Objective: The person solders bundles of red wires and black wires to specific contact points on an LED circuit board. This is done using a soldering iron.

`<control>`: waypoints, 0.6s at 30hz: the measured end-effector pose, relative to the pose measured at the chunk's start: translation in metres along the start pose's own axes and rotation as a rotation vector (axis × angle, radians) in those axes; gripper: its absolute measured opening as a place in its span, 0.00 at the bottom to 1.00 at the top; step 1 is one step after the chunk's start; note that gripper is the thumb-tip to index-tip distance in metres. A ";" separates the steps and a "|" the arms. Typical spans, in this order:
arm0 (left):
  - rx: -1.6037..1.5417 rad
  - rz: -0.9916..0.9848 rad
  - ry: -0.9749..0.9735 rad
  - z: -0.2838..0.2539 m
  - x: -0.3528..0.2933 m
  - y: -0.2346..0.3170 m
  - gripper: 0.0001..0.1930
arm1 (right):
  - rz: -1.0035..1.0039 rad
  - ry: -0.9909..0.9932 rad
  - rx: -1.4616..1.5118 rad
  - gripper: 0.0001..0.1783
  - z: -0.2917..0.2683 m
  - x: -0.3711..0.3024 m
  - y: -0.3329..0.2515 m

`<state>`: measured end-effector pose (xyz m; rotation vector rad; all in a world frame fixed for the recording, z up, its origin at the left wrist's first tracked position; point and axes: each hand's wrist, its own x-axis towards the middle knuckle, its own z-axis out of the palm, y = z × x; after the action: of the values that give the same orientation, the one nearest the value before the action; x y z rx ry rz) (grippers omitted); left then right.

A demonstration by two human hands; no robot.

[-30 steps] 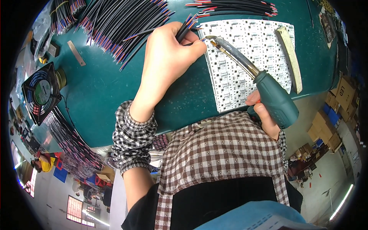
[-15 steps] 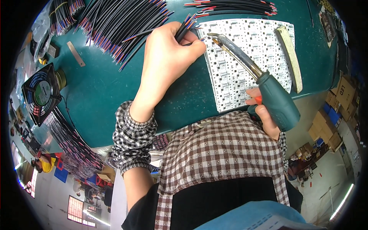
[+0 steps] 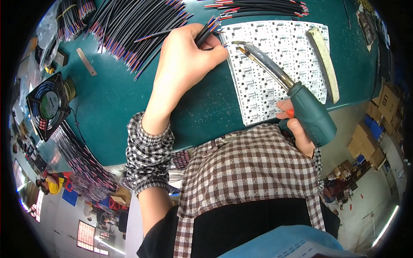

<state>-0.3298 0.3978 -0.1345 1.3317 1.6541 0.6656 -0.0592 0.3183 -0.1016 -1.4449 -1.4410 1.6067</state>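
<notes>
A few short black cables (image 3: 203, 36) with coloured wire ends are gripped in my left hand (image 3: 183, 62), whose fingers pinch at the left edge of a white circuit board panel (image 3: 258, 96). Wrapped round the handle of a green soldering gun (image 3: 314, 114), my right hand (image 3: 300, 132) has a finger by its red trigger. The gun's bent tip points left, close to the wire end at my left fingertips. Whether tip and wire touch, I cannot tell. Rows of small dark parts cover the panel, which lies flat on the green table (image 3: 206, 105).
Many black cables (image 3: 133, 32) lie fanned out beyond my left hand, and another row (image 3: 262, 8) sits behind the panel. A pale curved strip (image 3: 323, 64) rests on the panel's right side. At left stand a small fan (image 3: 47, 105) and a flat metal strip (image 3: 86, 62).
My left hand and forearm have shifted slightly left with the cables. The soldering gun's tip has moved a little left and down, still near my left fingertips.
</notes>
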 end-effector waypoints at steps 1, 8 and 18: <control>0.017 0.012 -0.006 -0.001 0.001 0.000 0.07 | -0.017 -0.026 -0.010 0.22 -0.002 0.001 0.001; 0.025 0.018 -0.013 -0.001 0.003 0.001 0.07 | -0.070 0.019 0.023 0.23 -0.004 0.004 0.007; 0.002 0.011 0.001 0.003 0.003 0.002 0.07 | -0.054 0.059 0.042 0.24 0.002 0.009 0.009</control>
<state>-0.3264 0.4005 -0.1352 1.3430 1.6493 0.6713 -0.0614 0.3229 -0.1133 -1.4057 -1.3930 1.5394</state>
